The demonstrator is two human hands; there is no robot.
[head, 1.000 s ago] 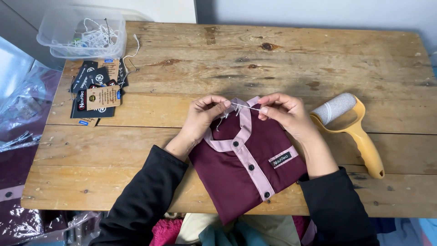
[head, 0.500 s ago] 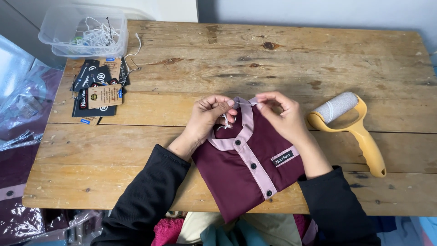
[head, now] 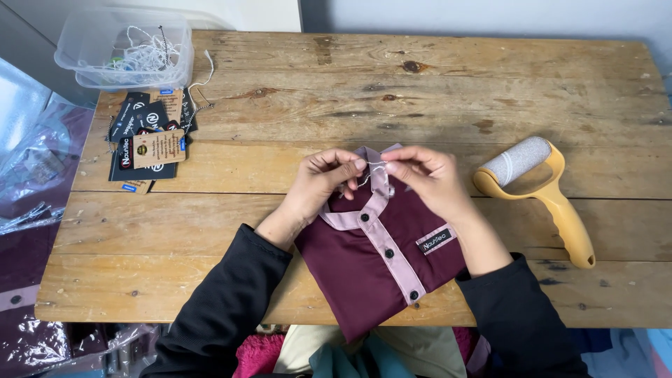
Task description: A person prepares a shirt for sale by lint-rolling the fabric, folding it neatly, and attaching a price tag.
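Two hands pinched a thin white string over the collar of a folded maroon shirt.

The left hand (head: 323,183) and right hand (head: 427,178) had fingers closed on the string (head: 371,168), apparently at the collar. The shirt (head: 381,269) lay at the wooden counter's (head: 420,91) near edge, a small dark rectangular label on its chest. Dark hang tags (head: 143,136) lay far left below a clear tub (head: 126,49); a yellow lint roller (head: 542,189) lay right.
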